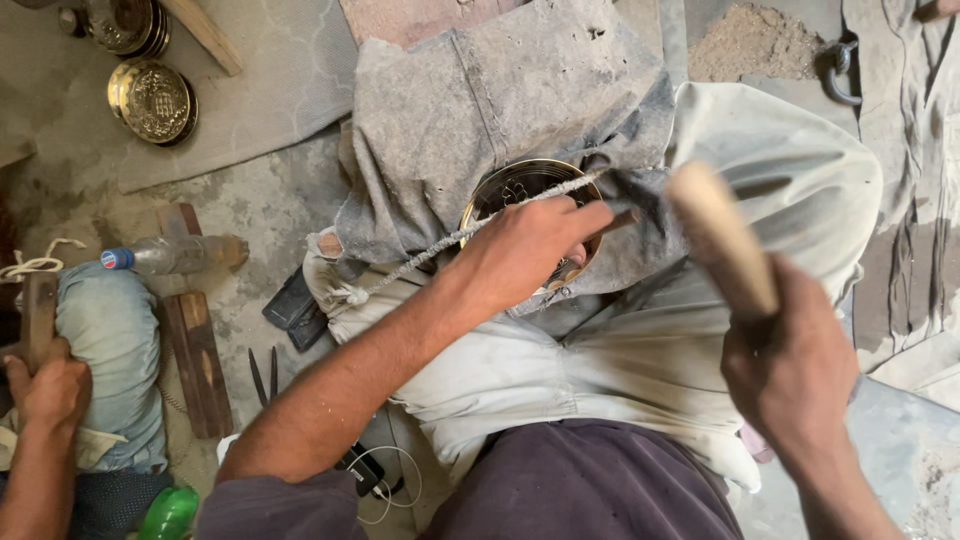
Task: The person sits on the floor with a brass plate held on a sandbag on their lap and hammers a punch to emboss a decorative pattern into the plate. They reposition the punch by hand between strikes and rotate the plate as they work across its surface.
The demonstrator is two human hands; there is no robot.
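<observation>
While I watch from the head camera, my right hand [790, 365] sits nearest, fingers wrapped tight around the pale wooden handle of a mallet [722, 238], raised and blurred above my lap. My left hand [525, 250] reaches further out, fingers pinched narrow on a thin dark punch [622, 219] whose tip I cannot see clearly, resting on the round engraved brass dish [520, 190]. That dish lies on my knees, nested in a dusty grey cloth [480, 110] that covers its edges, and a twisted grey cord [430, 252] crosses over it, under my wrist. As I judge it, good work here means keeping the punch steady and upright on the pattern, the heel of the left hand braced on the dish, and letting the mallet fall square on the punch head, short and even. Left of me, another person's hand [45, 390] rests on a blue-clad knee [105, 330]. Farther off, two finished brass dishes [150, 100] lie on the concrete floor [250, 200].
</observation>
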